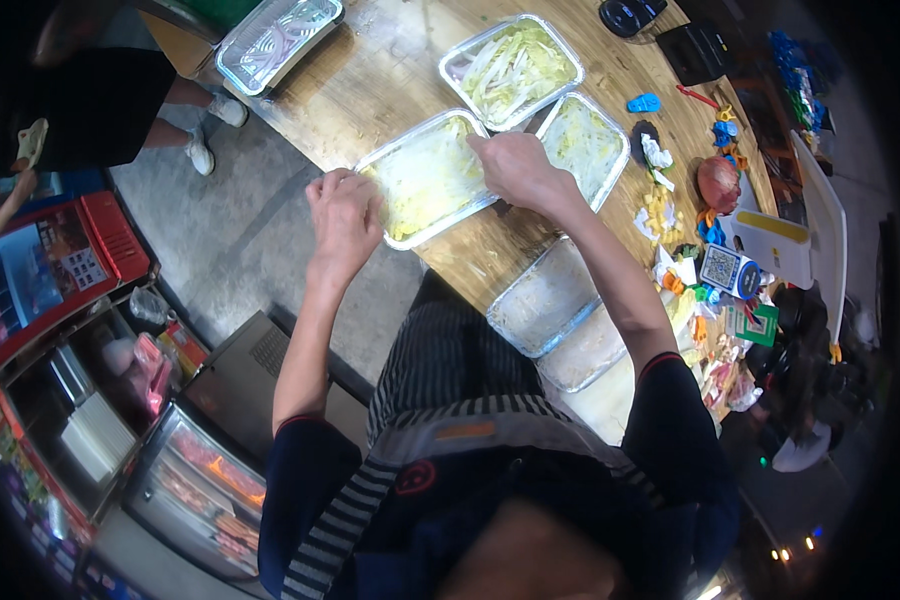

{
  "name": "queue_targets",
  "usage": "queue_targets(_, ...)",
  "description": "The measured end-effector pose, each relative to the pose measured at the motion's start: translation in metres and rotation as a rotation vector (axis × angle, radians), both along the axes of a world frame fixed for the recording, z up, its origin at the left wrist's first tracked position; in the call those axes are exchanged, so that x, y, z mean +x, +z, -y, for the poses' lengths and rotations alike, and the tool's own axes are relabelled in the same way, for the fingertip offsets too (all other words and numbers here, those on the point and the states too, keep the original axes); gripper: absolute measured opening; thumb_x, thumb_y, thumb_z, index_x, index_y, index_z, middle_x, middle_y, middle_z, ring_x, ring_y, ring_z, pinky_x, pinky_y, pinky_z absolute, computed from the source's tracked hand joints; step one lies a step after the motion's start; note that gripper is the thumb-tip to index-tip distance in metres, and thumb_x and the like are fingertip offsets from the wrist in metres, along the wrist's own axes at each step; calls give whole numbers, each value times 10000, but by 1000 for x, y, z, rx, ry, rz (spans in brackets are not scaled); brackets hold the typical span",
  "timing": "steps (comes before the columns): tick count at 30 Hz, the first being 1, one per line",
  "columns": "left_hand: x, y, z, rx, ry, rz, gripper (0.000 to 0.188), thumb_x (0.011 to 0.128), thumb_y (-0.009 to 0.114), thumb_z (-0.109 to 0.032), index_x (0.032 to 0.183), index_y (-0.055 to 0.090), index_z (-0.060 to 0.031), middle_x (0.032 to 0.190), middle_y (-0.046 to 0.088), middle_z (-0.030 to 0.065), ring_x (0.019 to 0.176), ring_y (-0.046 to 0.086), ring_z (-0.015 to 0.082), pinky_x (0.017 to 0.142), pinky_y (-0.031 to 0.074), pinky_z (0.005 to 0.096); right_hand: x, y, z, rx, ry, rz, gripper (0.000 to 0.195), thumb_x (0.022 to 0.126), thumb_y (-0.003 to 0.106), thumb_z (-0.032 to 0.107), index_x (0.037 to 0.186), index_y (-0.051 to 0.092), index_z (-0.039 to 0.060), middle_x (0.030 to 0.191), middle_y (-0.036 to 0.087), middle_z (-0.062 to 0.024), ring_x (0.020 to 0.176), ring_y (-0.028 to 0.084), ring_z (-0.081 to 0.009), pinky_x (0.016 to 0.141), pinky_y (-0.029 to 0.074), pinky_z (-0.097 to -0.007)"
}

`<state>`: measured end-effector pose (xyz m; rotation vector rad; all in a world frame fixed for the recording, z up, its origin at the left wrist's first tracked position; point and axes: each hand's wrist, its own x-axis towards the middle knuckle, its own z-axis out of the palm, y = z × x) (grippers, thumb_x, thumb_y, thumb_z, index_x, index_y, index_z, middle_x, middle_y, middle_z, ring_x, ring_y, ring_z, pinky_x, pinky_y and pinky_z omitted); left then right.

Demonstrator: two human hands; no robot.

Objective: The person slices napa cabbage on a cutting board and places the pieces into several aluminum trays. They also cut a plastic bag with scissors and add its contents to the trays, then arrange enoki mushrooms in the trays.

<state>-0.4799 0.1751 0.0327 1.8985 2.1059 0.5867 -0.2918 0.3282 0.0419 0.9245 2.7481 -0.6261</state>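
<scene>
Both hands are at a foil tray of shredded cabbage (427,180), which looks covered with clear plastic film, at the edge of the wooden table. My left hand (345,217) grips the tray's left end, its fingers curled over the rim. At the opposite end, my right hand (516,166) has its fingers bent down on the rim; whether they pinch film or foil is unclear. Just beyond lies an uncovered foil tray of cut cabbage (521,71). Another foil tray with cabbage (585,146), seemingly under film, sits to the right, partly behind my right forearm.
Foil trays with pale contents (547,300) stand near my right arm. A foil tray with sliced onion (277,45) is at the far left corner. Along the right are a red onion (718,184), clips, scraps and a code stand (727,270). Another person (67,112) stands at upper left.
</scene>
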Motion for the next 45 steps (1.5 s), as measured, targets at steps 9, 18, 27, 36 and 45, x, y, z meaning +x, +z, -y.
queue_targets(9,39,2,-42,87,-157,-29,379,712,583,-85,1083,516,-40,1094,521,109,1036,447,281,895,299,408,-21,-11,0,17,-64,30,175,736,489,56,861,608,22,804,630,-160,784,620,-295,656,494,-384)
queue_targets(18,44,91,-49,83,-299,209,252,842,455,-135,644,491,16,674,546,104,664,486,237,643,374,340,49,95,86,-175,-259,-684,172,728,480,97,592,469,-8,507,469,-164,498,510,-318,508,384,-411)
queue_targets(27,229,100,-26,-502,-689,1142,86,711,574,51,723,519,-14,756,515,42,725,490,117,652,404,230,218,56,222,-152,-956,-403,156,740,510,173,738,552,22,680,567,-182,666,559,-349,622,432,-431)
queue_targets(36,416,2,30,-288,-1144,559,418,721,581,-79,1126,497,-18,1136,469,161,1027,487,301,846,421,361,425,6,279,152,-1630,77,492,717,607,464,781,577,-23,694,590,-213,702,587,-355,645,449,-435)
queue_targets(45,536,-52,44,-267,-678,587,364,656,557,-138,966,503,45,1013,498,273,992,437,409,849,364,445,453,-34,249,149,-1458,-188,538,745,587,469,830,547,-60,720,590,-247,711,590,-382,629,453,-435)
